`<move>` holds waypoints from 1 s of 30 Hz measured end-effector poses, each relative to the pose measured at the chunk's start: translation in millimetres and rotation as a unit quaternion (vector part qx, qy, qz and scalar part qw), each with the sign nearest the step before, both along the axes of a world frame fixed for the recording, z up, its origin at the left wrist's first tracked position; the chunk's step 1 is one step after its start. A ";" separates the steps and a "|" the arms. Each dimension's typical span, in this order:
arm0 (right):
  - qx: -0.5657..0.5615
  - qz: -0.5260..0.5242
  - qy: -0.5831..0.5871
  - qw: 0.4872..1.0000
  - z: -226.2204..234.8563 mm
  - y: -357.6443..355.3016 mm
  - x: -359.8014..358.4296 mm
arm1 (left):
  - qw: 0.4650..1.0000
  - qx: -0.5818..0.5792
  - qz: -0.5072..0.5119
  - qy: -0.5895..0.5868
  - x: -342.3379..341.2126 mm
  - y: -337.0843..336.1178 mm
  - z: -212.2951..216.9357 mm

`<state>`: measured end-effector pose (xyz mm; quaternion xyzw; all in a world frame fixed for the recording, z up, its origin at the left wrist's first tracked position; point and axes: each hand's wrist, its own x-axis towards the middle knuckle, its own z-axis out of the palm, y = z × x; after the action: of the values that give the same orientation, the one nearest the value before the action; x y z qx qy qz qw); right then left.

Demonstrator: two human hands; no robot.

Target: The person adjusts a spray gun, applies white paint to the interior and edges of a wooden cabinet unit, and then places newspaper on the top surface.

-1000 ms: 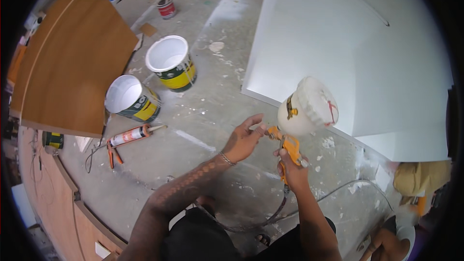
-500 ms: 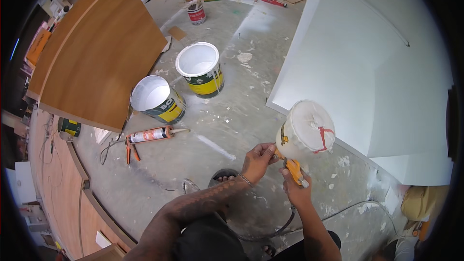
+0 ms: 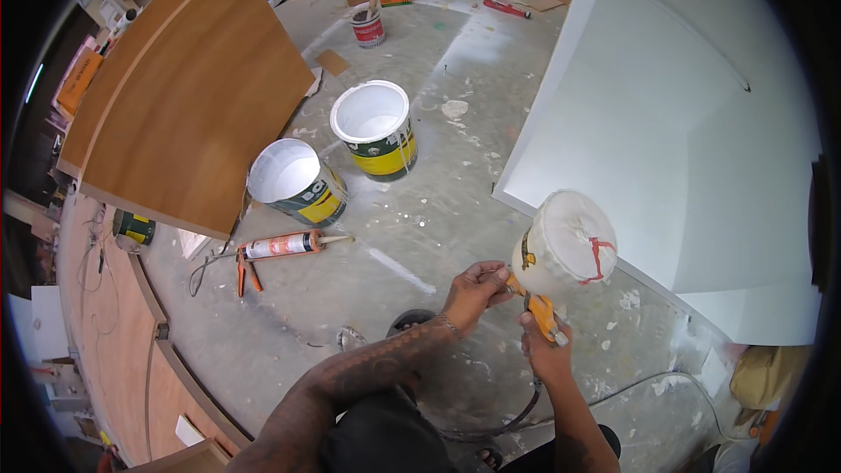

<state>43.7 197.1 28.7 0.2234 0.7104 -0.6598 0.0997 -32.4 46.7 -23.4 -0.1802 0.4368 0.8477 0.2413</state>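
An orange spray gun (image 3: 545,319) is in front of me, with a hose hanging from its lower end. My right hand (image 3: 547,352) is closed round its handle. On top of the gun sits a whitish cup (image 3: 571,238), its pale covering marked with a red streak. My left hand (image 3: 477,300) reaches across from the left, thumb and fingers pinched at the gun's orange front end, just below the cup. The fingers partly hide that end.
Two open paint buckets, a near one (image 3: 298,182) and a far one (image 3: 377,133), stand left of centre, white inside. A caulking gun (image 3: 282,246) lies before them. Brown curved panels (image 3: 197,96) rise at left, a white cabinet-like piece (image 3: 692,149) at right. An air hose (image 3: 648,379) crosses the floor.
The whole view has shifted slightly, so things sit a little further right and lower. Both hands keep the same hold on the spray gun.
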 end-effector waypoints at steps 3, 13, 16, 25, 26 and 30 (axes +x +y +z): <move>0.000 -0.023 0.019 1.000 -3.5 0.3 1.8 | 1.000 0.003 -0.003 -0.003 -0.4 0.4 -0.5; 0.006 -0.004 0.003 1.000 8.3 -2.4 -0.9 | 0.999 0.046 0.003 -0.007 -8.4 -11.1 -9.4; 0.001 -0.010 -0.001 1.000 5.8 0.1 2.2 | 0.994 0.098 0.019 -0.039 -14.2 -18.1 -8.0; 0.026 0.031 0.000 0.999 12.9 4.7 4.8 | 0.988 0.091 0.102 -0.064 -27.0 -28.5 -21.1; 0.028 0.024 0.021 0.999 12.4 2.4 4.9 | 0.988 0.093 0.104 -0.068 -25.6 -32.3 -24.1; 0.013 0.030 0.016 0.999 4.5 0.1 8.1 | 0.986 0.080 0.129 -0.071 -26.2 -33.0 -28.0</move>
<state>51.8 197.1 33.2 0.1932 0.7267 -0.6508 0.1050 -58.7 13.7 -51.3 -0.2747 0.3228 0.8889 0.1737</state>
